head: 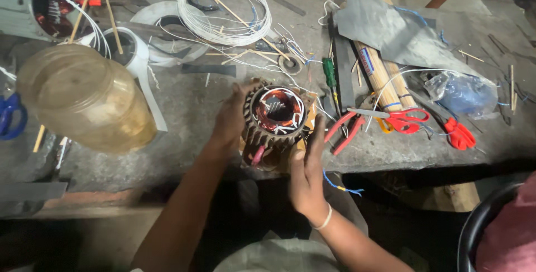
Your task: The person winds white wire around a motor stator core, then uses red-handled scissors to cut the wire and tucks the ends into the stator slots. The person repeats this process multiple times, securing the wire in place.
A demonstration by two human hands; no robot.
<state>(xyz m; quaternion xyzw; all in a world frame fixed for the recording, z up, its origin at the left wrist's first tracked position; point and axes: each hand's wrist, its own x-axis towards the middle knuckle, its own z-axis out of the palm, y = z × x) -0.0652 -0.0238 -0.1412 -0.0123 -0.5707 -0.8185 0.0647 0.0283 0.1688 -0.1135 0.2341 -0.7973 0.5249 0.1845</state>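
Note:
A finned metal motor stator [274, 122] with copper windings and white wires inside stands at the near edge of a grey workbench [190, 104]. My left hand [233, 117] grips its left side, thumb on the top rim. My right hand [307, 172] presses against its lower right side, fingers pointing up. A thin band circles my right wrist. A red lead hangs at the stator's lower front.
A clear plastic jar [84, 98] lies at left. A coil of white wire [224, 8] sits behind. Red-handled scissors [401, 119], red pliers [344, 131], a green screwdriver [329, 72], bamboo sticks [384, 81] and grey sheet [391, 29] lie to the right.

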